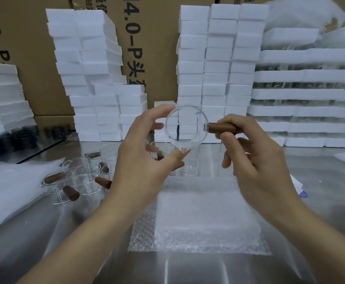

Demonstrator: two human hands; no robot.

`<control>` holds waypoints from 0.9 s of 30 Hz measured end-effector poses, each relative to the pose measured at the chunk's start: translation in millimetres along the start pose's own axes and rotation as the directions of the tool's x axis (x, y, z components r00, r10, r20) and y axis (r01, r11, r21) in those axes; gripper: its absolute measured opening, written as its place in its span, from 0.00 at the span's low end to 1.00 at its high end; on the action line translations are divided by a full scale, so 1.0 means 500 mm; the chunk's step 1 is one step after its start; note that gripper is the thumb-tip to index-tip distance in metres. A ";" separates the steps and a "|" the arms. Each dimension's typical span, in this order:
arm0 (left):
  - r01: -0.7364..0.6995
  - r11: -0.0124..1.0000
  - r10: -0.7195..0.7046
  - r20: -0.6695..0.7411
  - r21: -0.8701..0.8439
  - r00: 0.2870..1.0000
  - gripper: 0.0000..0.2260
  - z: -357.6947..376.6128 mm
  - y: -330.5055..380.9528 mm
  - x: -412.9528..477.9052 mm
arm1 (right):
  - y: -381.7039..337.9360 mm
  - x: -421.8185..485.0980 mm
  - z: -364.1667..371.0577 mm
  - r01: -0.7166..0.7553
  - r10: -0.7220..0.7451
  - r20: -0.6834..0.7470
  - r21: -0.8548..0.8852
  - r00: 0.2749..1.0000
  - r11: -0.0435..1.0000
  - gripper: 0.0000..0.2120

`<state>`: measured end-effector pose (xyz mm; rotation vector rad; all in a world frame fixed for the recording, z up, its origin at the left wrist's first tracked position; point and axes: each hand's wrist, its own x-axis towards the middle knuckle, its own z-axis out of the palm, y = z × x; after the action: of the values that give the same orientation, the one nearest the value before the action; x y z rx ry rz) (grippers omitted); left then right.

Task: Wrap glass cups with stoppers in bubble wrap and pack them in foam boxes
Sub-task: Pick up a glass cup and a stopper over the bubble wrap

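A person's two hands hold a glass cup [186, 128] in the air above the far edge of a bubble wrap sheet [198, 218], which lies flat on a shiny metal desk [44, 232]. The cup is tipped on its side, its round mouth facing the camera. The left hand [138, 152] cradles the rim, with the thumb tip at the bottom by the pouring lip and the forefinger curved over the top. The other fingers are spread loosely behind the glass. The right hand [255, 152] pinches a brown wooden stub [220, 128] that juts from the cup's right side, thumb below and fingers curled over it.

Left of the bubble wrap sheet, a cluster of more glass cups [81, 177] with the same brown stubs stands on the desk. A loose heap of bubble wrap [9, 191] lies further left. Beyond that heap sit dark round items [13, 138], too blurred to identify.

Behind the bubble wrap sheet, tall stacks of white foam boxes [218, 68] rise at the back of the desk, one column leaning. To the right of them, white foam trays [307, 95] are piled in layers, with clear glassware showing dimly between them. Brown cardboard cartons [24, 37] printed with black lettering form the backdrop.
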<state>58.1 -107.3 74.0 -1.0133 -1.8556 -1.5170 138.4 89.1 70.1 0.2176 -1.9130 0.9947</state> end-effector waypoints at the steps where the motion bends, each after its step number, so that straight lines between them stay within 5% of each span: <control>1: -0.023 1.000 0.023 -0.003 0.006 1.000 0.32 0.000 -0.003 0.000 | -0.001 -0.001 0.002 -0.002 0.001 0.010 0.016 1.000 1.000 0.09; 8: -0.044 0.999 0.044 0.003 0.016 0.999 0.33 0.006 0.001 -0.004 | -0.012 -0.001 0.002 -0.022 0.024 -0.020 0.102 1.000 0.994 0.07; 16: -0.074 0.997 0.074 -0.057 0.006 0.996 0.29 0.024 0.015 -0.022 | -0.034 0.004 0.005 -0.349 0.379 -0.011 0.362 0.925 0.864 0.27; 27: -0.057 0.998 0.057 -0.071 0.004 0.996 0.27 0.028 0.011 -0.028 | -0.038 0.005 0.005 -0.374 0.405 -0.002 0.379 0.914 0.846 0.26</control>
<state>71.5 -96.4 63.3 -0.9901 -1.7650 -1.4978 145.2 75.2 81.8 -0.0035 -1.7118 1.6207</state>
